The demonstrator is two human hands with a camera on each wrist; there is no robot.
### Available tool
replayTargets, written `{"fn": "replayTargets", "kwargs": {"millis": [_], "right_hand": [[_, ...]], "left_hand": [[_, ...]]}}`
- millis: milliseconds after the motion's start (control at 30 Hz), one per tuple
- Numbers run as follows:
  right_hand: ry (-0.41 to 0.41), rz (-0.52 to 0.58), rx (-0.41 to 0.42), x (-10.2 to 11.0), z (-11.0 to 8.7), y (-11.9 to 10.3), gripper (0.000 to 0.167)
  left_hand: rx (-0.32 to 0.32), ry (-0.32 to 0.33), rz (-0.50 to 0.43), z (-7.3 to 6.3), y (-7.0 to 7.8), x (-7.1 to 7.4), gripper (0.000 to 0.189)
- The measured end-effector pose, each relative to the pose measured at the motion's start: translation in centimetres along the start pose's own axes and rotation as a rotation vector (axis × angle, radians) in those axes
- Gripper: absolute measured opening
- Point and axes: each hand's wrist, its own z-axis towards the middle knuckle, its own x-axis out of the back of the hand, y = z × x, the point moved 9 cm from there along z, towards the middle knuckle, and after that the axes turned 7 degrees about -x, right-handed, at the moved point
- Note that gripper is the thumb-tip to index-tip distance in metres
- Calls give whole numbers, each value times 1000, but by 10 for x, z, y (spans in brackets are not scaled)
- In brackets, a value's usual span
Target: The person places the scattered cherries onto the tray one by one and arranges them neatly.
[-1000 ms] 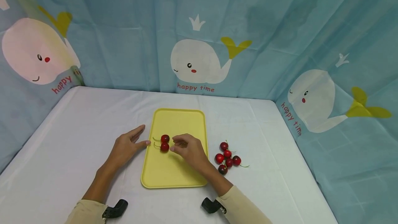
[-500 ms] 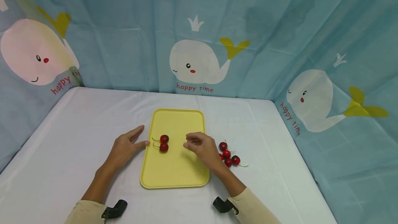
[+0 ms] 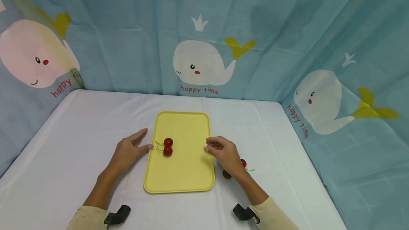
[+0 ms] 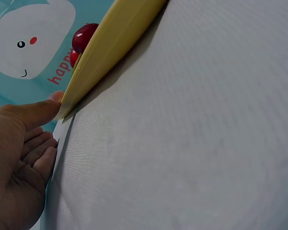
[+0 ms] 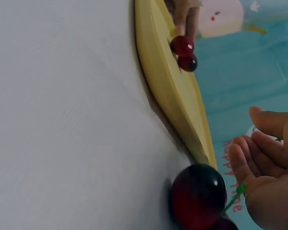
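Note:
On a yellow tray (image 3: 185, 123) lie two red cherries (image 3: 167, 151), side by side, stems pointing left. My left hand (image 3: 126, 154) rests at the tray's left edge, its thumb (image 4: 41, 111) touching the rim and its other fingers off it. Over the right rim hovers my right hand (image 3: 226, 154), fingers loosely bent with a gap to the thumb; nothing is held, as the right wrist view shows. Beneath and behind that hand lie more cherries on the cloth, mostly hidden: a dark cherry (image 3: 227, 174) and a red cherry (image 3: 243, 163) peek out. The dark one looms close in the right wrist view.
A white cloth (image 3: 96, 123) covers the table under the tray. Blue curtains (image 3: 127, 52) printed with whales stand along the back and both sides. Each wrist carries a black camera mount (image 3: 119, 215).
My right hand has moved right, away from the two cherries to the tray's right rim, and now hides most of the loose cherries. The left hand and the two cherries have stayed put.

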Motion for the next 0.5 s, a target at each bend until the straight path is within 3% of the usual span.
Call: {"fn": "replayTargets", "kwargs": {"millis": [500], "right_hand": [[52,8,-79,44,-20,17,40]], "left_hand": [[-6,1,-8,0,-3,1,87]]}}
